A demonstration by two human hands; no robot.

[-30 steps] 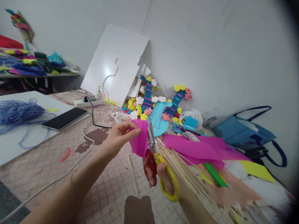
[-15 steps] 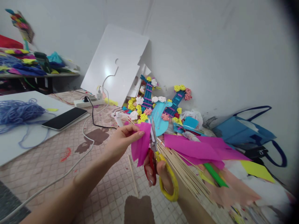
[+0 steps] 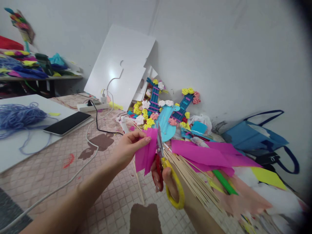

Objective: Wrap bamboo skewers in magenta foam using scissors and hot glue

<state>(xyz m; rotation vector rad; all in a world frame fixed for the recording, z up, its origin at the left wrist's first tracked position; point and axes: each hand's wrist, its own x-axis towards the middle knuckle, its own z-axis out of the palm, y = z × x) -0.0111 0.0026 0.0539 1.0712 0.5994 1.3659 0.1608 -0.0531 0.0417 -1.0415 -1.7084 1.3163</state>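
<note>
My left hand [image 3: 126, 148] pinches a folded piece of magenta paper [image 3: 146, 152] by its top edge, thumb and fingers closed on it. My right hand [image 3: 164, 177] grips scissors [image 3: 165, 172] with red and yellow handles, fingers through the loops. The blades point up along the paper's right edge and look nearly closed. Both are held above the tiled floor [image 3: 104, 195].
Larger magenta sheets [image 3: 207, 154] lie to the right with a bundle of thin wooden sticks [image 3: 192, 178], a green stick [image 3: 224, 183] and yellow paper [image 3: 268, 178]. Blue craft guitars with paper flowers [image 3: 165, 110] lean on the wall. A phone [image 3: 67, 123], blue yarn [image 3: 17, 117], white cable [image 3: 73, 175], blue bag [image 3: 253, 136].
The magenta paper has turned and dropped slightly in my left hand, showing two hanging flaps. The scissors have shifted a little right and the blades have closed further.
</note>
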